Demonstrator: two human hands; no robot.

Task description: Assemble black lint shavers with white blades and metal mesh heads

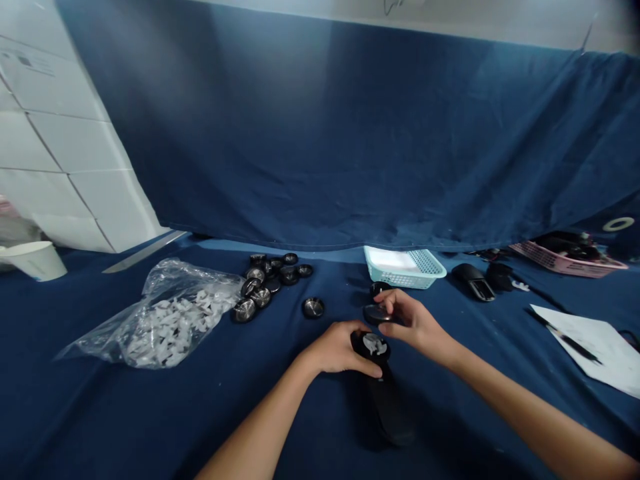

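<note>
My left hand (347, 348) is wrapped round the upper end of a long black device (387, 407) that lies on the blue cloth. A white plastic piece (375, 344) shows in the round opening at that end. Just beyond it, my right hand (411, 321) grips a round black cap (376, 314) between thumb and fingers, apart from the device. Another dark round part (380, 288) sits behind that cap, partly hidden. To the left of my hands a single black cap (313, 307) lies with its shiny inner side up.
Several black caps (260, 297) are heaped beside a clear bag (170, 327) of small white pieces. A light-blue basket (425, 273), a black computer mouse (473, 281), a pink basket (560, 263) and paper (600, 353) with a pen stand rightward. Far left is a paper cup (37, 261).
</note>
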